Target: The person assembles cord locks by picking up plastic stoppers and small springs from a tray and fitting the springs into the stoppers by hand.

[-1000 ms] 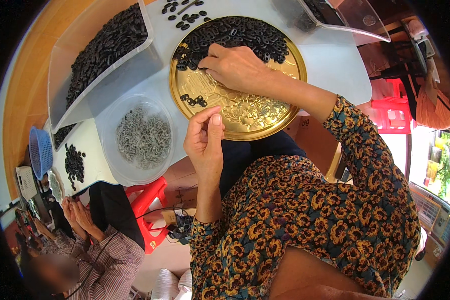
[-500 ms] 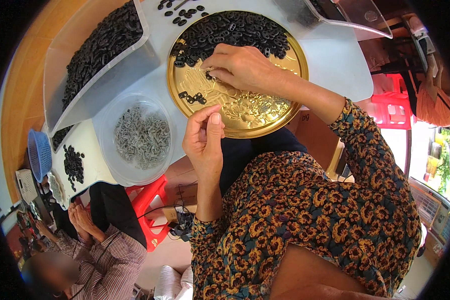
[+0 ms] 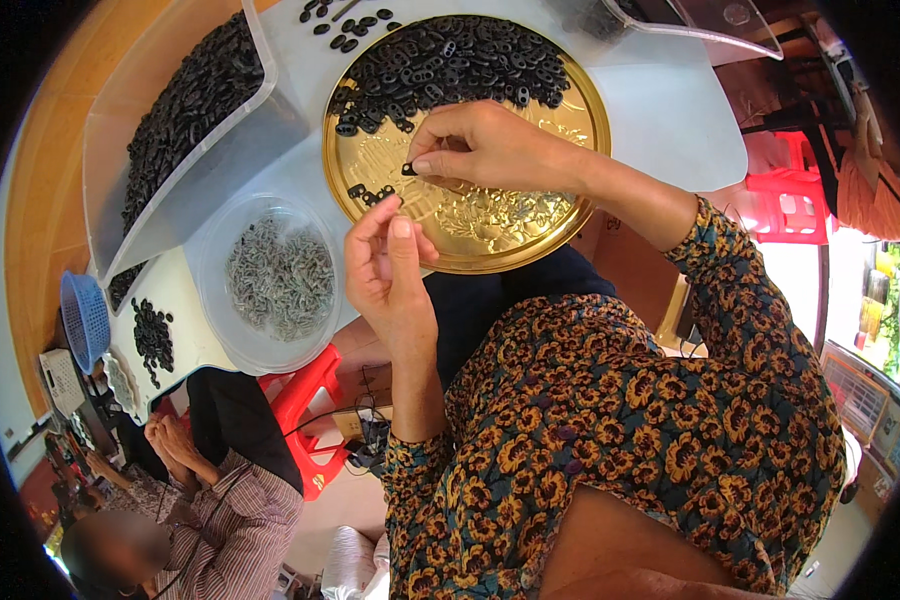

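Observation:
My right hand (image 3: 480, 145) is above the round gold tray (image 3: 598, 150), its thumb and forefinger pinching a small black plastic piece (image 3: 409, 169). Close by, at the tray's near left rim, my left hand (image 3: 395, 270) has thumb and forefinger drawn together; anything between them is too small to make out. Black oval pieces with two holes (image 3: 450, 62) are heaped along the tray's far side. Just beyond my left fingertips a few small black pieces (image 3: 370, 194) lie together on the bare gold.
Left of the tray stands a clear round tub (image 3: 202, 270) of small thin grey metal pieces (image 3: 280, 272). A clear bin (image 3: 255, 110) holds many black pieces. Another clear bin (image 3: 710, 35) is at the far right. At lower left a person (image 3: 230, 500) sits beside a red stool (image 3: 308, 420).
The black piece in my right fingers has come away from the tray surface toward the left. My left hand has risen slightly toward the small black pieces. The view has shifted a little.

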Available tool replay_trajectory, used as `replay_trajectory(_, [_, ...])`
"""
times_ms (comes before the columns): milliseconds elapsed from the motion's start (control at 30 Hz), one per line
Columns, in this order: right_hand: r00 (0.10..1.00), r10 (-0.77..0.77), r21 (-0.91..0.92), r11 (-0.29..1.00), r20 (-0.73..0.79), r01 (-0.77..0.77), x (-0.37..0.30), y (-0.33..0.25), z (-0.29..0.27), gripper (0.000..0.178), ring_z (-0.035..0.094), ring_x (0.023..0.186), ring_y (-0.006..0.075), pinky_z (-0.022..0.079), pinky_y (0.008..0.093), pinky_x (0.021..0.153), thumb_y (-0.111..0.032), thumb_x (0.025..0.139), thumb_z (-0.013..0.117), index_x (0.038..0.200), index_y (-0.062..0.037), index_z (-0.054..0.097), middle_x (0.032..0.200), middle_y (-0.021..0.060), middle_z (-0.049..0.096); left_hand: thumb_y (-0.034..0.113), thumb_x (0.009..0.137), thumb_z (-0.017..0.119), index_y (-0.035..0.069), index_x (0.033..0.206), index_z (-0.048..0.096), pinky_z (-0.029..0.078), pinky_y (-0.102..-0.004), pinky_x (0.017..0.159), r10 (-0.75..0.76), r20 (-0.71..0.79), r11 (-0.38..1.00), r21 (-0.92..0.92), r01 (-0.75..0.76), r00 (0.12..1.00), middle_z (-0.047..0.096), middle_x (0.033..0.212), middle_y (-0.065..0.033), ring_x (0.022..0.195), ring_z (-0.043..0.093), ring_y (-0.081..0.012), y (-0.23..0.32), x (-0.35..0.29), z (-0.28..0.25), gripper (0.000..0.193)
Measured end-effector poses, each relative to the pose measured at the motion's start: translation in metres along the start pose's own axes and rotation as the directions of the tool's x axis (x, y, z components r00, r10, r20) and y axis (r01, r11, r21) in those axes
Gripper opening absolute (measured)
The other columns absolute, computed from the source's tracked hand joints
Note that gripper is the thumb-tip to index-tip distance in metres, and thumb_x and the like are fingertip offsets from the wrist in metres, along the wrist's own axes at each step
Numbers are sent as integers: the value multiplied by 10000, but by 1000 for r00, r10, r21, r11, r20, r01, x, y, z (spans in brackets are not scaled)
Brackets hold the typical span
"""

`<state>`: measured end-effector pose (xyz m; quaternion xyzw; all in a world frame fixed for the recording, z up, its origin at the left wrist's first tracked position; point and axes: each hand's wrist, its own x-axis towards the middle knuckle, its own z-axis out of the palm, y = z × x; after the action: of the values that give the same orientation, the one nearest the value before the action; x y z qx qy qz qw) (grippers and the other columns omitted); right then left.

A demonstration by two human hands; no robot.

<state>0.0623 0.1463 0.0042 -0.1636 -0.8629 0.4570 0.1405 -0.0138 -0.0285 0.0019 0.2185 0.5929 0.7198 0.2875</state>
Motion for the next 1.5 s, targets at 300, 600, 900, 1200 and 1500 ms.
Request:
replay_trajectory(300, [952, 225, 449, 843, 208, -298, -29, -22, -7, 245, 562, 804, 59, 470, 230, 714, -217, 931, 636, 1041, 2, 646, 870, 12, 642, 79, 945, 582, -20, 1128, 584, 500, -213, 680, 26, 84, 996, 77, -33, 996, 614, 994, -66, 754, 570, -79, 3, 9, 10, 208])
replay_trajectory(600, [985, 165, 504, 848, 45, -165, -39, -29, -1, 236, 567, 797, 41, 472, 213, 708, -202, 945, 618, 1059, 2, 646, 864, 11, 646, 38, 911, 613, -17, 1075, 607, 483, -250, 631, -71, 95, 965, -246, 92, 993, 625, 870, -60, 686, 562, -114, 0, 14, 8, 173])
replay_trajectory(900, [994, 94, 632, 774, -55, -38, -38, -18, 9, 200, 576, 849, 47, 475, 213, 742, -125, 903, 669, 1072, -23, 630, 924, 3, 647, 18, 906, 607, 3, 1099, 592, 465, -245, 582, -225, 228, 819, -483, 310, 947, 601, 852, -23, 670, 542, -95, -4, 19, 6, 195])
replay_trajectory(1200, [995, 87, 565, 824, -51, -43, -41, -18, 8, 199, 570, 825, 39, 471, 203, 691, -125, 923, 639, 1095, -25, 649, 919, -2, 642, 19, 905, 606, -7, 1070, 588, 462, -234, 580, -92, 150, 934, -331, 138, 984, 594, 843, -35, 672, 540, -98, -3, 16, 8, 168])
replay_trajectory(1500, [985, -17, 420, 903, -174, 90, -29, -12, 11, 140, 594, 788, 72, 477, 223, 660, -147, 891, 681, 935, -16, 657, 856, 13, 626, 94, 941, 582, 0, 1059, 595, 479, -249, 593, -150, 185, 908, -363, 209, 971, 631, 853, -68, 682, 563, -117, 0, 16, 11, 152])
